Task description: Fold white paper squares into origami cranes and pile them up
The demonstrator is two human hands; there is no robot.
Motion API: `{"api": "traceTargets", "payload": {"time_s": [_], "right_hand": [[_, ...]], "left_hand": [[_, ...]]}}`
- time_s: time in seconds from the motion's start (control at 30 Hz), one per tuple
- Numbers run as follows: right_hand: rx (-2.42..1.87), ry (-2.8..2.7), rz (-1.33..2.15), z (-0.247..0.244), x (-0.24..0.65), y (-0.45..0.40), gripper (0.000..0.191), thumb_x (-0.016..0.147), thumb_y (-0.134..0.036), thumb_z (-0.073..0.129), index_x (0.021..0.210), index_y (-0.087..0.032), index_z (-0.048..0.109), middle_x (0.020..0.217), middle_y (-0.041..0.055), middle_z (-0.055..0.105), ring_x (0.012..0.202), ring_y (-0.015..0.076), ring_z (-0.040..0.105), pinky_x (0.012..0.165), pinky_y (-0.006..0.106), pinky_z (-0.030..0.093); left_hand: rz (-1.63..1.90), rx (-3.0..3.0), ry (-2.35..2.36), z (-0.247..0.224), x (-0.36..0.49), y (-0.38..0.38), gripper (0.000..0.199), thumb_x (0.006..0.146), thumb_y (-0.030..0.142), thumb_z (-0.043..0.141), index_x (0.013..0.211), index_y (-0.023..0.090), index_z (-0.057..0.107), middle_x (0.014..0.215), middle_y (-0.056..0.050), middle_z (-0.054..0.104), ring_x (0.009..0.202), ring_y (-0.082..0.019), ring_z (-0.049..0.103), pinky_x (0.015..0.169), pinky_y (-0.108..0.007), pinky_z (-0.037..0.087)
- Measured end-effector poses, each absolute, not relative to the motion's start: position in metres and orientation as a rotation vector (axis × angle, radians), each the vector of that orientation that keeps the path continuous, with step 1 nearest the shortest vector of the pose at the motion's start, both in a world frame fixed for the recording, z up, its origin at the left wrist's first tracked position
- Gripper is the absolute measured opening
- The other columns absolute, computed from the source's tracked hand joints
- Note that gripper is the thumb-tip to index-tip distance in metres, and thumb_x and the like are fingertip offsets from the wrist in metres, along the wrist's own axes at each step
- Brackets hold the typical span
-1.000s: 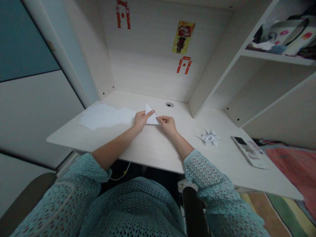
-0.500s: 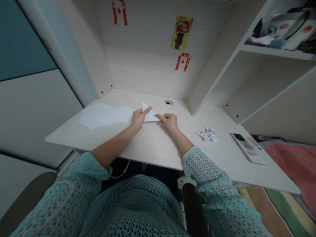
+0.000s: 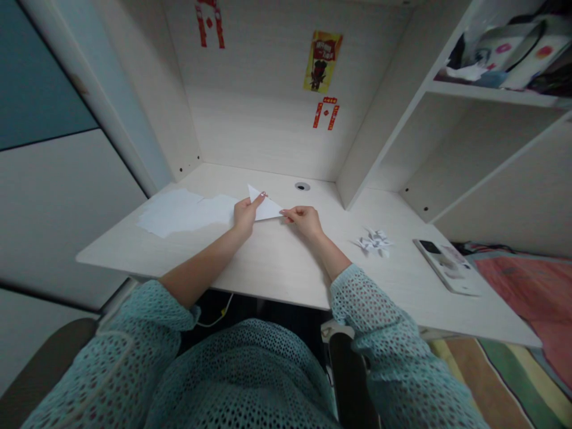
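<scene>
Over the bench (image 3: 277, 268), the left hand (image 3: 245, 215) has its grip closed on the left side of the folded white paper triangle (image 3: 267, 210), while the right hand (image 3: 306, 220) pinches its right corner, fingertips together

You're rocking a pale teal knit top, full of little holes. Your 2 sleeves (image 3: 375, 304) look pretty loose and baggy.

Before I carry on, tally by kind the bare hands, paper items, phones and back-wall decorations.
Bare hands (left hand, right hand): 2
Folded white paper triangle: 1
White rectangular phone: 1
Yellow-and-red paper poster: 1
Red gate-shaped wall decorations: 2
Total: 7
Uncounted, overlapping: loose white paper sheets, small spiky folded white papers
</scene>
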State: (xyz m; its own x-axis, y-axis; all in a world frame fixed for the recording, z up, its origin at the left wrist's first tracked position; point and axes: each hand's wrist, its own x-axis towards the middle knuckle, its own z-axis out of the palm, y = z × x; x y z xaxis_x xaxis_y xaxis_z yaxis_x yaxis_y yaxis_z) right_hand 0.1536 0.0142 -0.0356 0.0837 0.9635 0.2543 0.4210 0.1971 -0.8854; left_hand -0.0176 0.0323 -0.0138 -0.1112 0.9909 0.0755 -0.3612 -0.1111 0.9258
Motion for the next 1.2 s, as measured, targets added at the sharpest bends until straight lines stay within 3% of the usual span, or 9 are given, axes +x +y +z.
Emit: {"api": "traceTargets", "payload": {"time_s": [0.2, 0.4, 0.53, 0.7, 0.87, 1.03, 1.2], "right_hand": [[-1.428, -1.365, 0.623, -0.035, 0.155, 0.015, 0.049, 0.056, -0.063, 0.067, 0.06, -0.015, 0.066, 0.057, 0.0033, 0.062, 0.049, 0.0098, 0.042, 0.048, 0.024, 0.029], [-1.189, -1.408, 0.81, -0.03, 0.142, 0.01, 0.047, 0.065, -0.057, 0.064, 0.082, -0.014, 0.069, 0.081, 0.0085, 0.069, 0.068, 0.014, 0.058, 0.061, 0.024, 0.042], [-1.204, -1.489, 0.836, -0.036, 0.131, 0.005, 0.045, 0.068, -0.056, 0.061, 0.082, -0.014, 0.07, 0.076, 0.0078, 0.069, 0.065, 0.0149, 0.058, 0.056, 0.023, 0.04], [-1.195, -1.452, 0.824, -0.041, 0.129, 0.005, 0.045, 0.069, -0.055, 0.059, 0.079, -0.012, 0.069, 0.069, 0.006, 0.067, 0.057, 0.0129, 0.053, 0.05, 0.022, 0.036], [-1.24, -1.55, 0.691, -0.036, 0.133, 0.003, 0.04, 0.072, -0.053, 0.058, 0.078, -0.015, 0.07, 0.067, 0.004, 0.067, 0.055, 0.0125, 0.052, 0.05, 0.023, 0.034], [-1.32, -1.669, 0.522, -0.039, 0.138, 0.0, 0.034, 0.074, -0.049, 0.058, 0.076, -0.018, 0.072, 0.068, 0.0033, 0.067, 0.059, 0.0136, 0.053, 0.053, 0.023, 0.034], [-1.335, -1.577, 0.589, -0.043, 0.139, 0.004, 0.038, 0.072, -0.052, 0.057, 0.072, -0.016, 0.07, 0.063, 0.0027, 0.064, 0.055, 0.0131, 0.05, 0.051, 0.023, 0.032]], "left_hand": [[1.484, 0.998, 0.95, -0.013, -0.019, 0.032, 0.044, 0.057, 0.048, 0.075, 0.081, 0.011, 0.07, 0.083, -0.01, 0.069, 0.073, -0.018, 0.062, 0.066, -0.027, 0.046], [1.424, 1.092, 0.986, -0.013, -0.018, 0.028, 0.042, 0.057, 0.048, 0.075, 0.076, 0.012, 0.069, 0.079, -0.009, 0.069, 0.069, -0.018, 0.061, 0.062, -0.027, 0.045], [1.316, 1.205, 0.997, -0.013, -0.016, 0.025, 0.041, 0.057, 0.048, 0.075, 0.077, 0.012, 0.07, 0.077, -0.009, 0.069, 0.066, -0.018, 0.06, 0.058, -0.026, 0.043], [1.233, 1.281, 0.906, -0.017, -0.017, 0.024, 0.041, 0.056, 0.04, 0.077, 0.086, 0.013, 0.072, 0.087, -0.009, 0.071, 0.075, -0.019, 0.063, 0.068, -0.027, 0.045], [1.211, 1.166, 0.89, -0.018, -0.017, 0.028, 0.039, 0.054, 0.04, 0.078, 0.081, 0.012, 0.071, 0.085, -0.011, 0.07, 0.073, -0.019, 0.063, 0.066, -0.028, 0.045], [1.433, 0.976, 0.918, -0.005, -0.042, 0.048, 0.038, 0.06, 0.045, 0.073, 0.085, 0.017, 0.069, 0.098, -0.011, 0.069, 0.087, -0.018, 0.064, 0.068, -0.025, 0.043], [1.514, 1.004, 1.03, 0.0, -0.061, 0.057, 0.039, 0.063, 0.048, 0.071, 0.088, 0.019, 0.068, 0.103, -0.011, 0.068, 0.096, -0.019, 0.063, 0.072, -0.025, 0.042]]}}
